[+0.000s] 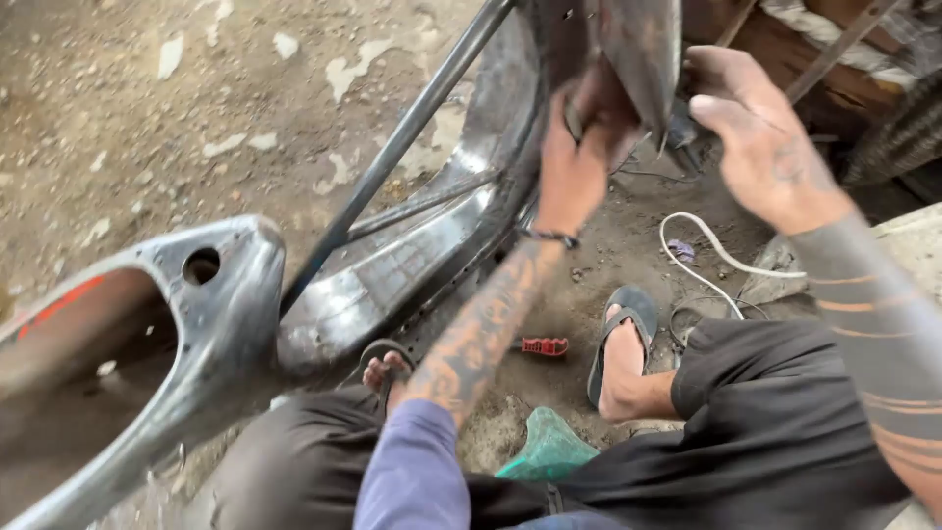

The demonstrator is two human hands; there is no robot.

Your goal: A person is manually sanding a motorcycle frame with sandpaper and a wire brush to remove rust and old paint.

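Both hands up at a bare metal scooter body shell (412, 255) on a dirt floor.

The left hand (579, 162), at 12 o'clock, is closed around the shell's dark upper edge (638, 49). The right hand (760, 137), at 1 o'clock, hovers open with fingers loosely curled, holding nothing, just beside that edge. A red tool (545, 345) lies between the sandalled feet; white cable (706, 250) at 3 o'clock.

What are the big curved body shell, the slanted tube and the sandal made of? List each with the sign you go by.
Body shell: seemingly bare sheet metal, grey and glossy where the light strikes, with scorched-looking dark patches and a punched round hole.
Slanted tube: likely steel, dark and smooth, with a dull sheen.
Sandal: probably rubber or foam, matte black, flexing under the foot.
Left hand grips the shell's upper end; right hand is open.
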